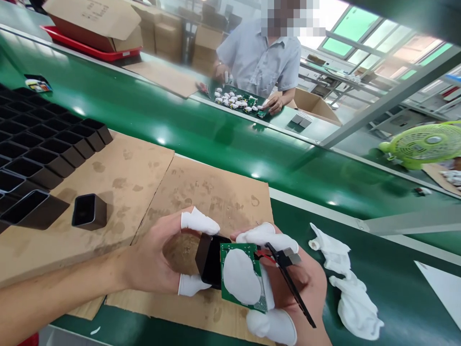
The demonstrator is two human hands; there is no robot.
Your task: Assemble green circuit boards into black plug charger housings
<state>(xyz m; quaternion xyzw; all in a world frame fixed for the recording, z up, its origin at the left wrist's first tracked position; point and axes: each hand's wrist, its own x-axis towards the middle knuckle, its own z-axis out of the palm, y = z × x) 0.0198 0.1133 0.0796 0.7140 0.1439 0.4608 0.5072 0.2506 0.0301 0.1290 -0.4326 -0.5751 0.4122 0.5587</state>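
My left hand, with white finger cots on thumb and finger, grips a black plastic box whose open side faces right. In my right hand, also in white finger cots, is a green circuit board with a large white blob on its face. The board stands close to the box's opening and overlaps its rim in view; whether they touch I cannot tell. Red and black wires run from the board to a flat black part lying across my right fingers.
Cardboard sheets cover the green bench. Many black boxes stand in rows at left, with a single box apart. White cloths lie at right. Across the green belt, a person handles boards; a green fan stands right.
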